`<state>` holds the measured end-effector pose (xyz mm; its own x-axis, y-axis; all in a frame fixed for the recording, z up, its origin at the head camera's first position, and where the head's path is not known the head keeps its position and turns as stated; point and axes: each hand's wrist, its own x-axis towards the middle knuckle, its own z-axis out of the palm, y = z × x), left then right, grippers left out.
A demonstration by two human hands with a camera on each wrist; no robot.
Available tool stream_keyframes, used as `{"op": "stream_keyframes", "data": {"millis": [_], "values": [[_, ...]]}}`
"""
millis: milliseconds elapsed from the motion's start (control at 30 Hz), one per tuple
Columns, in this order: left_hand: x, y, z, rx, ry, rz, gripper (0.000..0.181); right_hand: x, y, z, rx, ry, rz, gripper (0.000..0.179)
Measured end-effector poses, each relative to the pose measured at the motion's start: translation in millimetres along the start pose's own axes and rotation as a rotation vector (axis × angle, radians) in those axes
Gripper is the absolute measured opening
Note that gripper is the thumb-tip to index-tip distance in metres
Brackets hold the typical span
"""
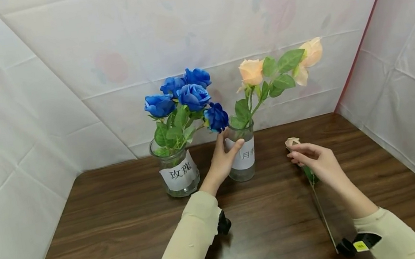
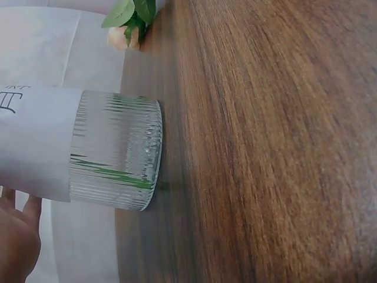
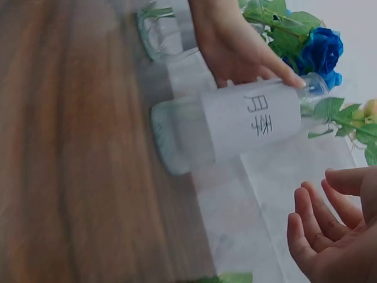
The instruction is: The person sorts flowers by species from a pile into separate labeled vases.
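Note:
My left hand grips a ribbed glass vase by its upper part, thumb across the front and fingers round the back. A white paper label with black characters wraps this vase, and two peach roses stand in it, one leaning far right. My right hand is over a single peach rose that lies on the table. Its fingers overlap the bloom in the head view; the right wrist view shows them loosely bent, with nothing between them. The rose's long stem runs toward the front.
Left of the gripped vase stands another labelled glass jar holding several blue roses. One blue bloom hangs over toward my left hand. The brown wooden table is bordered by white cloth behind and at both sides.

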<state>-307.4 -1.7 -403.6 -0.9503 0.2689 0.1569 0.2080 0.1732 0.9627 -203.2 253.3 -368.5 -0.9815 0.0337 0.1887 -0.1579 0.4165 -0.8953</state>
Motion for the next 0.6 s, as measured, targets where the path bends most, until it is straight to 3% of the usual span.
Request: {"op": "stream_keyframes", "data": {"millis": [300, 600], "values": [[1.2, 1.1, -1.7, -0.023, -0.009, 0.017, 0.082, -30.8, 26.5, -23.1, -0.11, -0.024, 0.185, 0.05], [0.4, 2.9, -1.3, -0.027, -0.012, 0.012, 0.074, -56.4, 53.7, -33.5, -0.107, -0.019, 0.32, 0.054]]}}
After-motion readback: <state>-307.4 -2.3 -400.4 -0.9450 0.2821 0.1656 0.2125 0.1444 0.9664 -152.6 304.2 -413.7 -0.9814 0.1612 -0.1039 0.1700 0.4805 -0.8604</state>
